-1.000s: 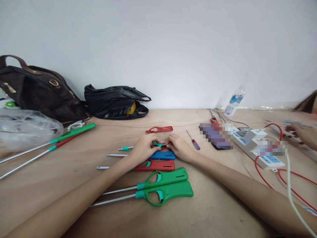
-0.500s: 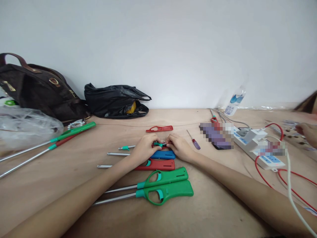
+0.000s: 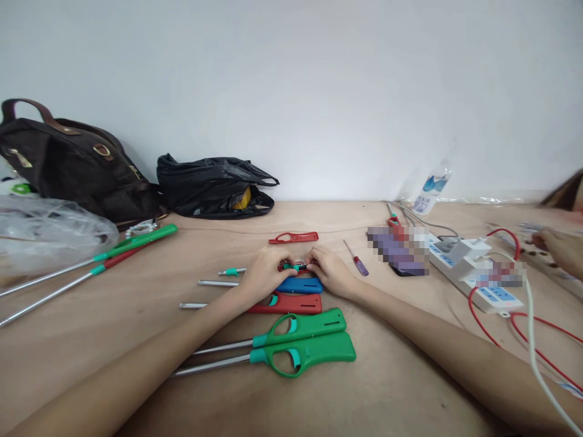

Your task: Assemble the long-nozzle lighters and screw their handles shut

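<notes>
My left hand (image 3: 268, 268) and my right hand (image 3: 331, 270) are closed around an opened gas lighter (image 3: 301, 267) with a teal trigger and exposed inner parts. Its metal tube with a teal collar (image 3: 234, 272) sticks out left of my left hand. Fingertips hide most of the small parts. Just beyond lies a red half shell (image 3: 296, 237) of a lighter handle. Closer to me rest a blue lighter (image 3: 306, 285), a red lighter (image 3: 296, 303) and two green lighters (image 3: 314, 325), side by side, tubes pointing left. Right of my hands is a purple-handled screwdriver (image 3: 360, 266).
Two long lighters (image 3: 119, 245), a clear plastic bag (image 3: 54, 237), a dark bag (image 3: 68, 164) and a black plastic bag (image 3: 200, 185) are at left. On the right are a phone (image 3: 398, 252), a power strip (image 3: 496, 295) with cables, a bottle (image 3: 430, 188) and another person's hand (image 3: 558, 249).
My two hands stay around the opened lighter, with only slight finger shifts. The other person's hand at far right has moved slightly left.
</notes>
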A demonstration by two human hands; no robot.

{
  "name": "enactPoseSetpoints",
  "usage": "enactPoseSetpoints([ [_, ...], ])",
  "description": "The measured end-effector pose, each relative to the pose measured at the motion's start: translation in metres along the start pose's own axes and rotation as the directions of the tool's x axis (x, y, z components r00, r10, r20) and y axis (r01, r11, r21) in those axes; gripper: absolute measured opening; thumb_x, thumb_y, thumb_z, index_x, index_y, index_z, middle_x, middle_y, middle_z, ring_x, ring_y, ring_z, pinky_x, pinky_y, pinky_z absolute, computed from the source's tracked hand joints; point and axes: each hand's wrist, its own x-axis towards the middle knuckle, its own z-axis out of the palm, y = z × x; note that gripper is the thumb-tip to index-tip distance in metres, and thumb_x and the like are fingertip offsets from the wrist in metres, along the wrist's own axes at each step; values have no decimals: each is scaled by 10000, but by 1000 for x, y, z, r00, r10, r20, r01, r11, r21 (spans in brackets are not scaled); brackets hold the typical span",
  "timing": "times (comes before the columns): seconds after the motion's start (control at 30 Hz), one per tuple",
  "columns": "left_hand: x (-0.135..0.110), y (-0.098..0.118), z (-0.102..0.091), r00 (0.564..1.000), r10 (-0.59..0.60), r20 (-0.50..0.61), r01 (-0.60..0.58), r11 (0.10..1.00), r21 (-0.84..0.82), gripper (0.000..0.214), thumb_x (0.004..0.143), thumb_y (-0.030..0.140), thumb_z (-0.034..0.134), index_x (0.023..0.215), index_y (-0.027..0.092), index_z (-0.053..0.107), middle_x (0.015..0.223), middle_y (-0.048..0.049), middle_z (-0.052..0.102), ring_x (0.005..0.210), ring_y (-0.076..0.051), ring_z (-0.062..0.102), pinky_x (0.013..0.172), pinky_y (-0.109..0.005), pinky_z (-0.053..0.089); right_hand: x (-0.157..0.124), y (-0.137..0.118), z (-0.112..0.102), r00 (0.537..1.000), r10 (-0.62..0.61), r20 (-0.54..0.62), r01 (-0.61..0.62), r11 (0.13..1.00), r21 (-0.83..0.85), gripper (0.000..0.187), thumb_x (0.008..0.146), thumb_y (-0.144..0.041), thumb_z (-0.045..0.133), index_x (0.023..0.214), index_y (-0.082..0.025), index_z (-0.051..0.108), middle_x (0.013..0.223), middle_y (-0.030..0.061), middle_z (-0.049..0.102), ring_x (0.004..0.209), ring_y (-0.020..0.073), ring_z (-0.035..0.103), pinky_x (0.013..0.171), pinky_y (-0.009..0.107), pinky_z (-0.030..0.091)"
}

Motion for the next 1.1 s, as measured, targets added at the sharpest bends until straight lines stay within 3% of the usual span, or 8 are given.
enactPoseSetpoints([
  [0.63, -2, 2, 5, 998, 55, 10, -54, 997, -54, 115, 747, 80, 716, 796, 155, 644, 836, -27, 651, 801, -188, 605, 726, -283, 444, 0, -2, 1, 1000, -14, -6, 14, 1000, 11, 124, 836, -65, 521, 805, -183, 498, 843, 50, 580, 817, 191, 542, 751, 315, 428],
  [0.93, -2, 0, 4, 984, 172, 52, -175, 983, 63, 119, 770, 90, 704, 824, 167, 629, 902, -33, 665, 889, -209, 605, 797, -313, 445, 0, 2, 2, 998, -55, -18, 55, 998, 25, 127, 831, -66, 526, 805, -187, 500, 841, 53, 580, 816, 199, 544, 748, 325, 430],
  [1.1, -3, 1, 2, 991, 126, 37, -130, 978, 162, 158, 798, 142, 684, 703, 163, 559, 762, -12, 596, 762, -189, 561, 644, -269, 400, 0, 3, 2, 999, -32, -16, 33, 998, 54, 135, 829, -60, 515, 791, -189, 500, 833, 49, 581, 801, 191, 542, 737, 316, 426],
])
